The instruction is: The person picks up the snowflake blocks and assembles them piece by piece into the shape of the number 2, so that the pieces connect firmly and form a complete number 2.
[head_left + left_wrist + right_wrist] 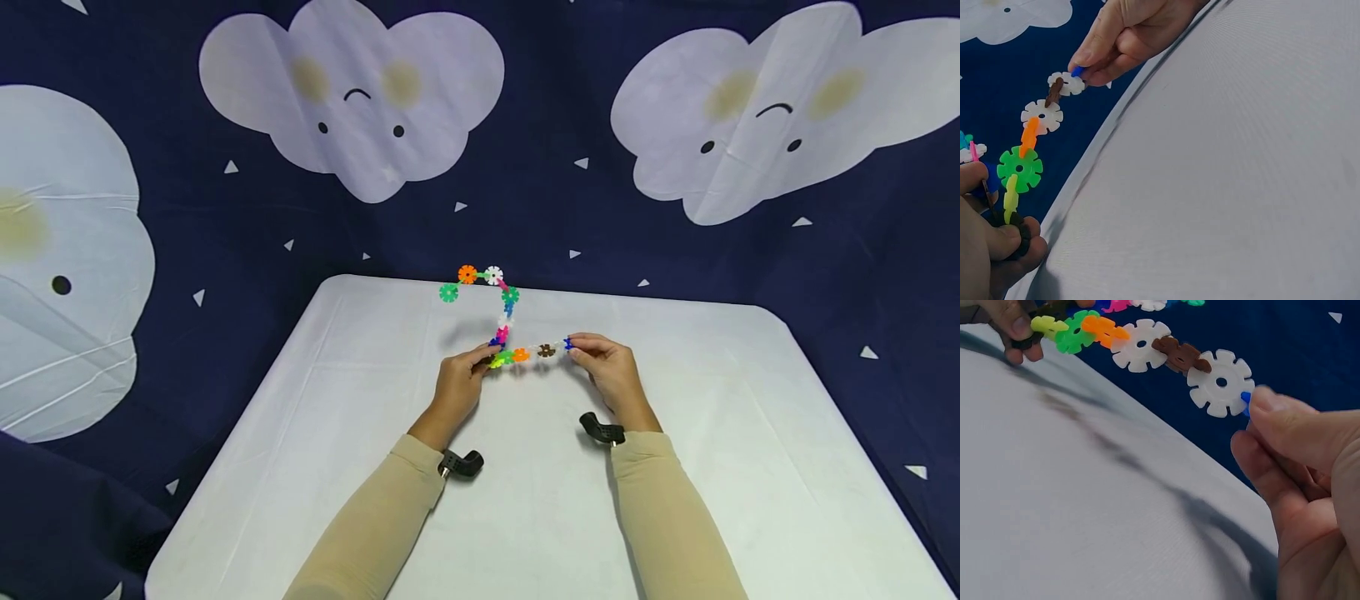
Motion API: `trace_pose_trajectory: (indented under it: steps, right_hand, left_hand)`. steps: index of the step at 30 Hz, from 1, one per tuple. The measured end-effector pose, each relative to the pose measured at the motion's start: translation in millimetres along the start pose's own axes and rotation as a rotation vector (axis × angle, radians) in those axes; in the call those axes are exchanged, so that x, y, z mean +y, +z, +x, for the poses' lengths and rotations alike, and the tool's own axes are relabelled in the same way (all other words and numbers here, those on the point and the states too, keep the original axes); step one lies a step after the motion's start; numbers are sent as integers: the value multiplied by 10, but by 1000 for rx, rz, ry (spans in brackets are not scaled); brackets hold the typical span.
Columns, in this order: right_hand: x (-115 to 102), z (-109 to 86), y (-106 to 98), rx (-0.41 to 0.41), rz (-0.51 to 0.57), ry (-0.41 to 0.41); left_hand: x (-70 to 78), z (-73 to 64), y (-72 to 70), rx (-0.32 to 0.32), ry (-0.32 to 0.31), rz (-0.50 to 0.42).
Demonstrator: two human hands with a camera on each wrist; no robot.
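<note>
A chain of notched, flower-shaped plastic discs (521, 355) in many colours runs between the two hands, and its far part curves away toward the back of the table. My left hand (459, 385) pinches a black disc (1024, 236) beside a yellow one, partly hidden by the fingers. Between thumb and fingertips, my right hand (613, 373) pinches a blue disc (1246, 403) at the chain's near end, slotted into a white disc (1221, 382). A brown disc (1180, 356), another white one, an orange one and a green disc (1020, 169) follow toward the left hand.
The chain's far end holds a green disc (448, 292) and an orange disc (467, 274) near the back edge of the white table (337, 500). Behind it hangs a dark blue cloth (540, 208) with clouds and small triangles. Each wrist wears a black camera mount (465, 463).
</note>
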State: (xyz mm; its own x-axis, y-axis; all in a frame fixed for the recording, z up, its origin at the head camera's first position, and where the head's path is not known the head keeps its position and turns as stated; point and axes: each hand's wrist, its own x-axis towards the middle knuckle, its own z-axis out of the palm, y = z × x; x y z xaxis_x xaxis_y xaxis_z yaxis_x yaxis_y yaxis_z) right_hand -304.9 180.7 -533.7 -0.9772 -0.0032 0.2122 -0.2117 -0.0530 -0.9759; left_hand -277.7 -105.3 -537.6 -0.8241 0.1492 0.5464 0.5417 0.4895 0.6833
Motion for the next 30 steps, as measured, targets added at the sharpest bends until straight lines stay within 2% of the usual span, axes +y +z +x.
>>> trace_pose_trajectory:
  steps: [4, 6, 13, 17, 21, 25, 28, 30]
  right_hand:
    - [4, -6, 0, 5, -1, 39]
    - [3, -7, -1, 5, -10, 34]
    - [10, -3, -9, -35, -130, -84]
    - [13, 0, 7, -24, -111, -103]
    - [8, -13, 28, -4, -38, -52]
    - [4, -16, 52, 29, 59, 41]
    - [-18, -20, 59, 49, 50, 96]
    - [-22, -21, 58, 49, 30, 85]
  left_hand:
    - [7, -5, -3, -5, 2, 7]
    - [11, -9, -5, -9, 4, 13]
    - [12, -16, -8, -3, 10, 14]
    - [13, -12, -4, -8, 14, 11]
    - [13, -11, 5, -10, 13, 2]
    - [8, -19, 14, -27, 24, 15]
    - [13, -21, 14, -45, 34, 36]
    - [20, -16, 11, -55, 37, 43]
